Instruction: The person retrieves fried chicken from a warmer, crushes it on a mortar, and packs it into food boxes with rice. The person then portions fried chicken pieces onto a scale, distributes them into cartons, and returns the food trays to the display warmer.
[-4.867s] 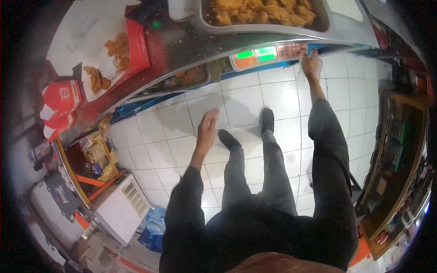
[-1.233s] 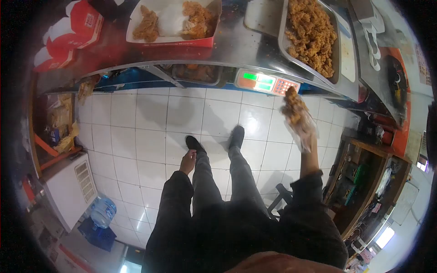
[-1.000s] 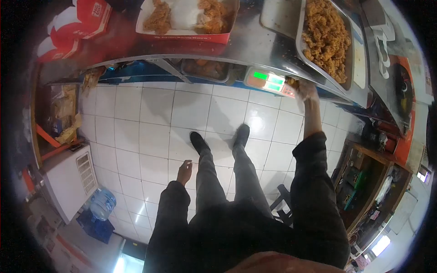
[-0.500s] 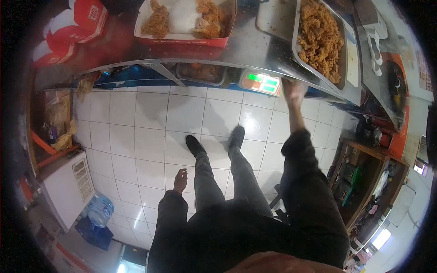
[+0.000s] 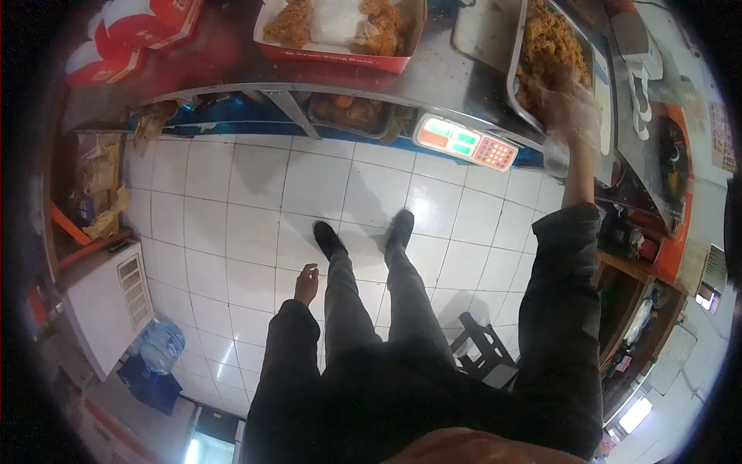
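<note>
My right hand point(image 5: 570, 112), in a clear plastic glove, is over the metal tray point(image 5: 513, 81) of fried chicken point(image 5: 550, 42) at the upper right. Its fingers reach among the pieces, blurred, so their grip is unclear. My left hand point(image 5: 307, 284) hangs low over the floor, fingers loosely apart, holding nothing. A lit scale point(image 5: 466, 142) sits under the counter edge, left of my right hand. On the counter, a red and white box point(image 5: 332, 58) holds fried chicken at both sides and something white between.
Red folded boxes point(image 5: 147, 23) stand at the upper left. Below the counter is a tray of food point(image 5: 349, 116). A dark stool point(image 5: 483, 348) is near my right leg, with wooden shelves point(image 5: 630, 309) beyond. A water bottle point(image 5: 162, 346) and white appliance point(image 5: 104, 309) are at left.
My right hand has moved from the scale up and right into the chicken tray. Earlier it held a chicken piece over the scale. The scale's keypad shows again. My left hand stays low.
</note>
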A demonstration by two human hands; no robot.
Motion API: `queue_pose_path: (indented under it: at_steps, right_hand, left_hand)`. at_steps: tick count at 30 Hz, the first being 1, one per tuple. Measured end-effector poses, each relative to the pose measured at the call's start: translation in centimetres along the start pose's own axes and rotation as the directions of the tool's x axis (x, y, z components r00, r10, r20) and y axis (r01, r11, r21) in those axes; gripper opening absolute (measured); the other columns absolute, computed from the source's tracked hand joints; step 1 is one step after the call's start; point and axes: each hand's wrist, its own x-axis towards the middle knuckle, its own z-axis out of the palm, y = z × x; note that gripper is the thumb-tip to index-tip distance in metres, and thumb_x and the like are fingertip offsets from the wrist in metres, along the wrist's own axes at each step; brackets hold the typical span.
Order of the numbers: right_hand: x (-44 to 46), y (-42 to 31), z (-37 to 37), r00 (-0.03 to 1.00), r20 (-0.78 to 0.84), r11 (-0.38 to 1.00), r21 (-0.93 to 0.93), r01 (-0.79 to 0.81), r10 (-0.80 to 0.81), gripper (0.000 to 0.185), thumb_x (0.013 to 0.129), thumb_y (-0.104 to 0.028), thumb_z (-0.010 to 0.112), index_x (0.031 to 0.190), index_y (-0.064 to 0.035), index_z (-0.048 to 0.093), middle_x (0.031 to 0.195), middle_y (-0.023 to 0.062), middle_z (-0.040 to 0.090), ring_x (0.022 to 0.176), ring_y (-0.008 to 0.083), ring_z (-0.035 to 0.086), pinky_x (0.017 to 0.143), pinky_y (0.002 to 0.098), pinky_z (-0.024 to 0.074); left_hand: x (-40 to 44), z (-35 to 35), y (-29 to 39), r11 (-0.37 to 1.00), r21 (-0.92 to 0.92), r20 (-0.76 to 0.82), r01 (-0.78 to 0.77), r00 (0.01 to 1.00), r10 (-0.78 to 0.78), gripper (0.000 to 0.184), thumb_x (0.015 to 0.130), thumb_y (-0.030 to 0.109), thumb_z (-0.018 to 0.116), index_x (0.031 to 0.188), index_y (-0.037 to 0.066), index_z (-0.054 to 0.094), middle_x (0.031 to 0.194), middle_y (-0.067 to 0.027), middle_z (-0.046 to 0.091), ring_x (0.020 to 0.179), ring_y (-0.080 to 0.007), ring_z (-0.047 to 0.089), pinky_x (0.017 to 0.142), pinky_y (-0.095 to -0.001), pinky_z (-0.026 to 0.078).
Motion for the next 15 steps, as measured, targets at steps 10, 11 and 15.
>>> queue_pose_path:
  at_steps: [10, 11, 15]
  right_hand:
    - [2.8, 2.4, 5.5, 0.982, -0.052, 0.976, 0.116, 0.184, -0.179, 0.041, 0.077, -0.027, 0.055, 0.113, -0.0101, 0.047, 0.096, 0.0188, 0.060, 0.089, 0.0287, 0.058, 0.076, 0.0364, 0.0446]
    - [3.4, 3.8, 6.3, 0.928, -0.198, 0.925, 0.156, 0.347, -0.315, 0.035, 0.080, -0.019, 0.053, 0.113, -0.0098, 0.047, 0.095, 0.0164, 0.061, 0.087, 0.0264, 0.059, 0.076, 0.0340, 0.0450]
    - [3.9, 5.5, 4.9, 0.974, 0.025, 0.345, 0.937, 0.056, -0.226, 0.035, 0.081, -0.011, 0.053, 0.116, -0.0146, 0.047, 0.105, 0.0087, 0.057, 0.095, 0.0169, 0.053, 0.078, 0.0300, 0.0452]
  left_hand:
    - [0.4, 2.1, -4.0, 0.992, 0.042, 0.001, -0.119, 0.993, 0.119, 0.028, 0.090, 0.021, 0.044, 0.112, 0.006, 0.049, 0.096, -0.0165, 0.059, 0.080, -0.0238, 0.061, 0.070, -0.0320, 0.051]
    - [0.1, 2.0, -3.7, 0.993, 0.034, 0.005, -0.109, 0.994, 0.109, 0.028, 0.090, 0.021, 0.043, 0.112, 0.006, 0.049, 0.096, -0.0165, 0.059, 0.081, -0.0238, 0.061, 0.070, -0.0322, 0.051]
    - [-0.2, 1.6, -3.0, 0.994, 0.001, 0.001, -0.106, 0.994, 0.106, 0.028, 0.089, 0.022, 0.042, 0.112, 0.007, 0.049, 0.096, -0.0167, 0.059, 0.084, -0.0239, 0.061, 0.071, -0.0330, 0.051]
